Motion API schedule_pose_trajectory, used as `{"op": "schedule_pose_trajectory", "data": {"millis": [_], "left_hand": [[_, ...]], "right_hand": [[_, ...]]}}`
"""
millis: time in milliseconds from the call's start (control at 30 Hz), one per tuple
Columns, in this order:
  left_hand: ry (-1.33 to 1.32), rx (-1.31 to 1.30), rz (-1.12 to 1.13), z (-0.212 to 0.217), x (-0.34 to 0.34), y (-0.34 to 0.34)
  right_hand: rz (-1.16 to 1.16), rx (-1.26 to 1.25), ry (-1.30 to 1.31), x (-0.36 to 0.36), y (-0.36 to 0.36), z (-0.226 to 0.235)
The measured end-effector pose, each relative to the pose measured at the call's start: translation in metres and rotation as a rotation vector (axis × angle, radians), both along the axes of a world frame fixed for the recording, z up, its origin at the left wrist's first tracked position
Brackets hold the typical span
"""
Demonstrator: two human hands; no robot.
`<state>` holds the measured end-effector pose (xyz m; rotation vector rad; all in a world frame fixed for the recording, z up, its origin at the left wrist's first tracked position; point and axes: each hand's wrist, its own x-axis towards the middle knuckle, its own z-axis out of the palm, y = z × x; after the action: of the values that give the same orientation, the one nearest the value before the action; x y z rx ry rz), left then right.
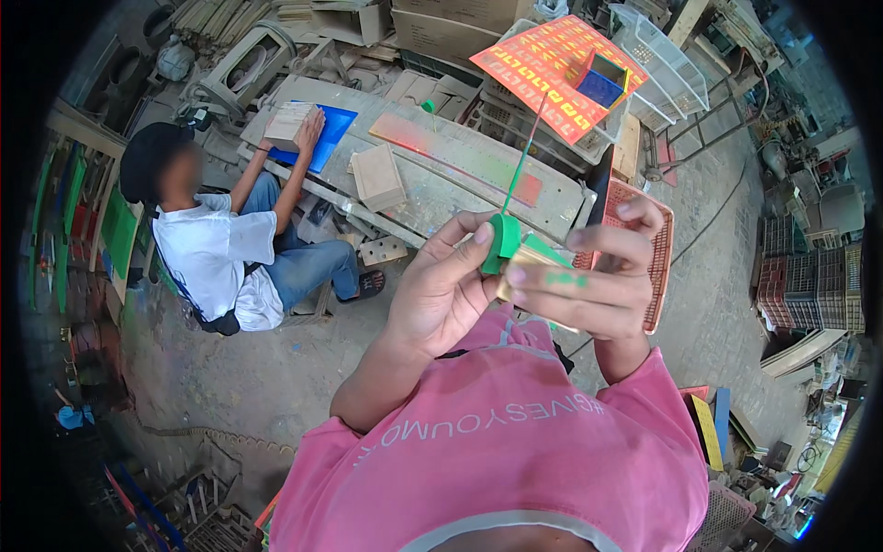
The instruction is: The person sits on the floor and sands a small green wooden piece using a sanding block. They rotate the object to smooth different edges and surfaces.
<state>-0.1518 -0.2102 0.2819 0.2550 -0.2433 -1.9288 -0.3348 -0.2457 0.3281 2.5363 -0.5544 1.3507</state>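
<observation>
L hand [432, 290] & R hand [612, 276] are up in front of the pink shirt [515, 460], approx. 2 o'clock from mid-view. L fingers pinch a green piece [502, 241], thumb on its near face; a thin green rod [523, 158] sticks up from it twd 1 o'clock. R fingers hold a pale wooden piece [524, 264] w/ some green on it, right beside the green one; can't tell if the two touch. R thumb hidden, R hand a bit blurred, green smudges on its fingers.

Worktop [552, 216] runs btwn 11 & 1 o'clock. On it, pale blocks [377, 178] at 11. At 10, a seated co-worker [216, 230] has both hands on a pale stack [290, 126] over a blue sheet [336, 129]. At 1, an orange-red sheet [524, 64] w/ yellow marks, blue open box [602, 85] on top. Red crate [659, 276] at 3, behind R hand.
</observation>
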Motion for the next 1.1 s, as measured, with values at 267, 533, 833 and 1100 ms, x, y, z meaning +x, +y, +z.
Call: {"op": "schedule_pose_trajectory", "data": {"millis": [267,533,833,1100], "left_hand": [[-0.197,-0.215,0.032,0.01,0.001,0.0],[-0.613,-0.386,0.252,0.022,0.008,0.003],[-0.668,-0.35,0.366,0.023,0.006,0.001],[-0.743,-0.531,0.268,0.028,0.003,0.006]], "right_hand": [[0.319,0.378,-0.361,0.003,-0.019,-0.012],[0.418,0.447,-0.355,0.011,-0.016,-0.017],[0.303,0.355,-0.371,0.003,0.004,-0.02],[0.082,0.12,-0.178,0.011,-0.004,-0.017]]}}
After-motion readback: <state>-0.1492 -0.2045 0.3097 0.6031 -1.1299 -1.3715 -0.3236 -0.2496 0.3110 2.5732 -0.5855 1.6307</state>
